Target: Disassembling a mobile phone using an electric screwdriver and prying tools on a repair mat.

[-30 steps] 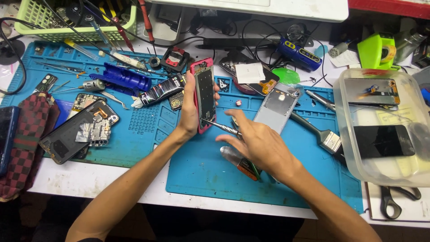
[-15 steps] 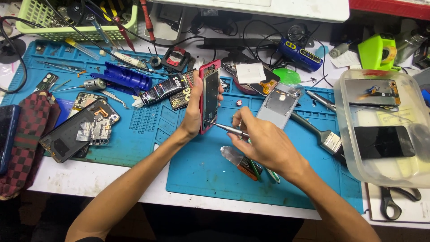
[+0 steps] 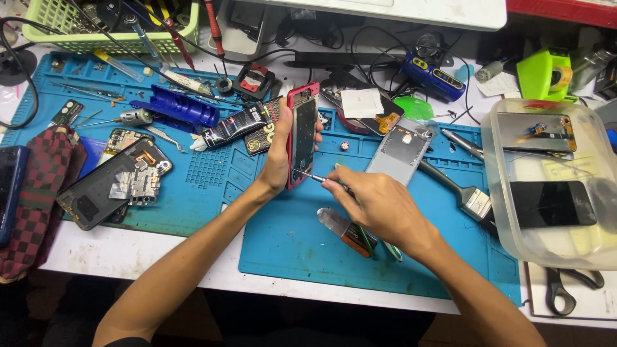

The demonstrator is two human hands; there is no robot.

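**Head view: screwdriver tip reaches the phone**

Head view shows the left hand (image 3: pixel 277 164) gripping a red phone (image 3: pixel 303 133) upright over the blue mat (image 3: pixel 283 244). Right hand (image 3: pixel 379 209) has slid left; its fingers pinch a screwdriver (image 3: pixel 315 177), tip now touching the phone's lower edge.

Phone-repair workbench: blue repair mat (image 3: pixel 283 238), opened phones (image 3: pixel 106 186).

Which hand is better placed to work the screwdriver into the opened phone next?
Right. The right hand already grips the screwdriver, its tip touching the red-framed phone's lower part. The left hand is wrapped around the phone, holding it upright off the blue mat.
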